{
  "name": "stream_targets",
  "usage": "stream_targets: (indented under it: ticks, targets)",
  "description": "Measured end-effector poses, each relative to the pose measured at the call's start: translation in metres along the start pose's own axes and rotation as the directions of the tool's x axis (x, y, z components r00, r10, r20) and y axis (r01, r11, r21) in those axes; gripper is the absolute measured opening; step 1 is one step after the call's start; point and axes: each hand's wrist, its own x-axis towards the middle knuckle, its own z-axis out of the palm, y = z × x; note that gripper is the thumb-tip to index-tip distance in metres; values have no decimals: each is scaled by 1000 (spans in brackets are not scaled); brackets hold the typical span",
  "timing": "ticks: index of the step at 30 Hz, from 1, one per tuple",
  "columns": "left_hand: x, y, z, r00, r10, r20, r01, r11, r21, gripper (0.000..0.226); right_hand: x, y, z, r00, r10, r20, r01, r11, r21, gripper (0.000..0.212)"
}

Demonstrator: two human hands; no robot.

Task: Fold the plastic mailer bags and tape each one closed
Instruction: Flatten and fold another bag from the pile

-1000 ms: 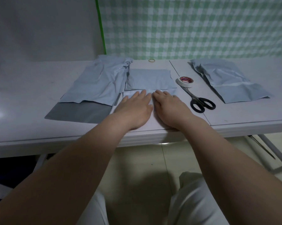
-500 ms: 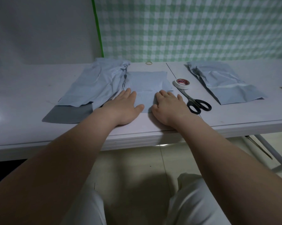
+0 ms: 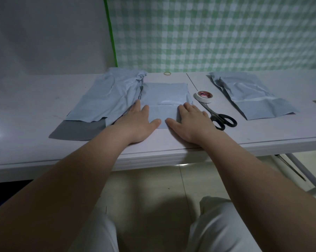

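Observation:
A folded pale blue mailer bag (image 3: 164,95) lies flat in the middle of the white table (image 3: 26,106). My left hand (image 3: 138,122) presses flat on its left part, fingers straight. My right hand (image 3: 191,120) presses flat on its right part, thumb pointing left. A bare strip of the bag shows between the two hands. A white tape roll (image 3: 204,96) with a red core label sits just right of the bag. Black-handled scissors (image 3: 220,119) lie beside my right hand.
A stack of unfolded blue mailer bags (image 3: 108,95) lies to the left, with a dark grey flap (image 3: 77,130) at its near end. Another crumpled bag (image 3: 251,95) lies at the right. A rubber band (image 3: 167,73) rests near the checked backdrop.
My hands have slid apart along the folded bag, from side by side at its centre out toward its left and right edges.

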Motion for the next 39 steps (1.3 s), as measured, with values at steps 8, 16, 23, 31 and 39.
stream_targets:
  ticks: [8, 16, 23, 31, 39]
  targets:
    - [-2, -9, -11, 906, -214, -366, 18, 882, -470, 40, -16, 4, -23, 912, 295, -284, -189, 919, 345, 30]
    - [-1, -13, -7, 891, -379, -252, 34, 608, -794, 32, -24, 12, -29, 857, 457, -238, -309, 826, 472, 24]
    - [-20, -1, -7, 918, 3, -397, -135, 943, -303, 31, -27, 14, -31, 872, 455, -178, -305, 792, 529, 27]
    - [-46, 7, 14, 959, 284, 18, -284, 951, 122, 55, -25, 22, -27, 902, 405, -150, -303, 841, 449, 27]
    - [-35, 2, 12, 853, -15, -522, -171, 937, -305, 20, -19, 12, -21, 894, 396, -209, -225, 801, 555, 15]
